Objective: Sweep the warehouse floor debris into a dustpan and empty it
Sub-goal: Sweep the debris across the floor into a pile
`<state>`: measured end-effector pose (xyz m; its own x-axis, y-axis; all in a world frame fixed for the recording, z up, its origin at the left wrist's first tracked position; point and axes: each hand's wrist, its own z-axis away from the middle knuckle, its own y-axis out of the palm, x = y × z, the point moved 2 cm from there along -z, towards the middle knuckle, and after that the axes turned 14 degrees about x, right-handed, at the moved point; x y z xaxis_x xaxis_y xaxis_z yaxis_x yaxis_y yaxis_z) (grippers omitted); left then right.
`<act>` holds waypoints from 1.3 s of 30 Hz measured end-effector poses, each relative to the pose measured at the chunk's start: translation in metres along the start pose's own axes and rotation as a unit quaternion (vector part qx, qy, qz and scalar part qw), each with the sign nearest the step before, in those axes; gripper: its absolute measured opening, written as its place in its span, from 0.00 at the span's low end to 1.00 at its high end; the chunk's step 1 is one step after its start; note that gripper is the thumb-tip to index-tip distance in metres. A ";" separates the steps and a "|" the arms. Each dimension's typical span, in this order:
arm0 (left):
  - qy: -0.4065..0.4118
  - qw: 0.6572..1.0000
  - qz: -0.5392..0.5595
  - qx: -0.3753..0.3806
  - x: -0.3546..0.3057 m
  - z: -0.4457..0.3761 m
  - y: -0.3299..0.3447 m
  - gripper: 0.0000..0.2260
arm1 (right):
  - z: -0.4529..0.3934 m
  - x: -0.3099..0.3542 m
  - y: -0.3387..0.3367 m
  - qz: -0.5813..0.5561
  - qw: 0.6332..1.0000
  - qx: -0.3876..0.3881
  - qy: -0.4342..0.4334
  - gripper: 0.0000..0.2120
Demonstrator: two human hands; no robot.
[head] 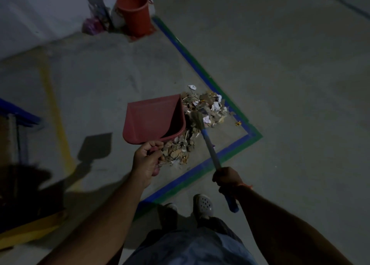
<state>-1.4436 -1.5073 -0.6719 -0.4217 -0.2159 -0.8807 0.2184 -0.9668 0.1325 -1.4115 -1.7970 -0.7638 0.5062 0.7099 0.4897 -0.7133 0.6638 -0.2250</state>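
Observation:
A red dustpan (152,119) is tilted above the floor, its open mouth turned right toward a pile of debris (202,112) made of dry leaves, paper scraps and dirt. My left hand (147,160) is shut on the dustpan's handle at its near end. My right hand (227,179) grips the blue and white handle of a small broom (209,144). The broom's bristle head (197,119) rests in the debris just right of the dustpan's mouth. More debris lies below the pan, next to my left hand.
A red bucket (133,12) stands at the far wall beside bags of rubbish (96,22). Blue and green floor tape (210,82) forms a corner around the debris. A yellow line (54,108) runs on the left. My feet (203,205) stand just behind the tape.

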 end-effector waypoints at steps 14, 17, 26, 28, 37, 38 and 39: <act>0.018 0.999 0.000 0.035 0.002 0.003 -0.023 0.12 | 0.043 -0.017 0.044 -0.056 0.997 -0.052 -0.009 0.12; 0.019 0.999 0.009 0.049 0.000 0.007 -0.029 0.14 | 0.050 -0.018 0.055 -0.034 0.997 -0.059 -0.017 0.13; 0.024 0.996 0.010 0.080 0.003 0.025 -0.053 0.15 | 0.074 -0.010 0.082 -0.019 0.997 -0.072 -0.029 0.11; 0.031 0.996 0.011 0.084 0.004 0.033 -0.058 0.14 | 0.077 -0.011 0.088 -0.010 0.997 -0.072 -0.031 0.13; 0.051 0.998 0.004 0.038 0.019 0.076 -0.074 0.12 | 0.100 -0.034 0.116 -0.017 0.996 -0.080 -0.023 0.10; 0.048 0.998 0.008 0.031 0.023 0.082 -0.073 0.12 | 0.103 -0.040 0.119 -0.011 0.997 -0.079 -0.022 0.10; 0.047 0.999 0.011 0.022 0.026 0.089 -0.071 0.12 | 0.107 -0.047 0.121 0.005 0.997 -0.077 -0.022 0.10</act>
<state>-1.5488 -1.4561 -0.6640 -0.3321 -0.2246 -0.9161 0.1871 -0.9676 0.1694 -1.5735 -1.7748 -0.7243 0.4741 0.7083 0.5230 -0.6335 0.6869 -0.3561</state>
